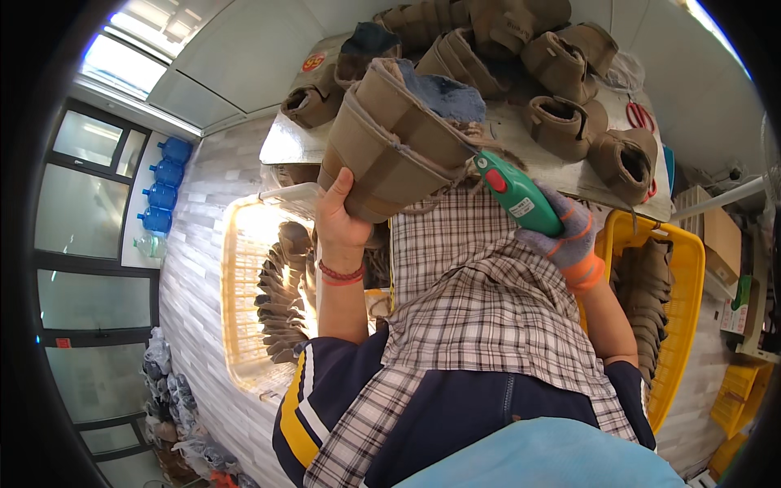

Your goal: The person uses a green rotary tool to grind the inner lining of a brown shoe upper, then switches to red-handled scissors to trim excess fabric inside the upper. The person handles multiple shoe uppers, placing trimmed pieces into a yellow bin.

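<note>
Overhead, the left hand (340, 226) grips a tan boot upper (403, 138) from below, thumb up along its side and fingers wrapped out of sight under the sole edge. The boot is held tilted above the lap, in front of the near bench (285, 145) edge, with its blue lining (443, 93) showing at the open top. The right hand (565, 232), in a grey glove with orange cuff, is closed around a green handheld tool (517, 193) with a red button; the tool's tip meets the boot's lower right edge, where loose threads hang. A red bracelet (342, 275) sits on the left wrist. On the bench beyond, several more tan boots (561, 122) lie crowded together, leaving only a narrow bare strip along the near edge; red scissors (639, 115) lie by the right end. A checked apron (480, 301) covers the lap between the forearms. Left of the lap a pale basket (244, 358) holds a row of stacked tan pieces; right of it a yellow basket (687, 325) holds another row, its rim close to the right elbow. Both baskets hem the forearms in at the sides, so free room is mostly the gap above the apron. Blue water bottles (163, 187) stand far left by the windows.
</note>
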Available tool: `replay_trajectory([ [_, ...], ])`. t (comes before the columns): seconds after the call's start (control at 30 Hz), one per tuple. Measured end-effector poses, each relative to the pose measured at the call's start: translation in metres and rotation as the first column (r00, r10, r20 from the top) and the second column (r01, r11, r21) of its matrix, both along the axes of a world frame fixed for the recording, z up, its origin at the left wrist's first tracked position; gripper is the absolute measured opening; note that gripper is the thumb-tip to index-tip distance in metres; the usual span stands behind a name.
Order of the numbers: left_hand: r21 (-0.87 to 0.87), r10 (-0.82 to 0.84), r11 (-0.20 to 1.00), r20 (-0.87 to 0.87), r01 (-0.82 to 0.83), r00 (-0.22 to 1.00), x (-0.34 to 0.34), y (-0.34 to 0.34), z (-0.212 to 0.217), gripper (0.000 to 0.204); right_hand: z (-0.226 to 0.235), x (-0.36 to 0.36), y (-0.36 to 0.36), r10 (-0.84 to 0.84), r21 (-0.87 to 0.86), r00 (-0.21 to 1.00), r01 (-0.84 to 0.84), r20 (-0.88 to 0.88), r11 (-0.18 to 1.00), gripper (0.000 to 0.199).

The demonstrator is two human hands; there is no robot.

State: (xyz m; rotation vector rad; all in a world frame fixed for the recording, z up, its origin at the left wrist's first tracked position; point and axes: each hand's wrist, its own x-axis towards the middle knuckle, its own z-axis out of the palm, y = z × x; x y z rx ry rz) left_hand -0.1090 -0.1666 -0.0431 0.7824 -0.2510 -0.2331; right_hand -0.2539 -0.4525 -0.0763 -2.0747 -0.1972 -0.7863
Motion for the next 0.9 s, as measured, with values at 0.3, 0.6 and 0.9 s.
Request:
replay_trajectory([
  [0.3,0.141,0.025,0.988,0.255,-0.063,0.967,-0.017,-0.006,0.001,0.046,0.016,0.008,0.011,0.080,0.220,0.988,-0.049,-0.135,0.974,0.067],
  [0.6,0.453,0.057,0.790,0.617,-0.413,0.785,-0.029,-0.015,-0.003,0.027,0.033,0.017,0.028,0.146,0.429,0.982,-0.082,-0.118,0.899,0.061],
  [0.9,0.467,-0.155,0.483,0.878,-0.741,0.453,-0.011,0.000,-0.056,0.025,0.036,0.028,0.028,0.079,0.441,0.965,0.041,-0.250,0.897,0.055],
])
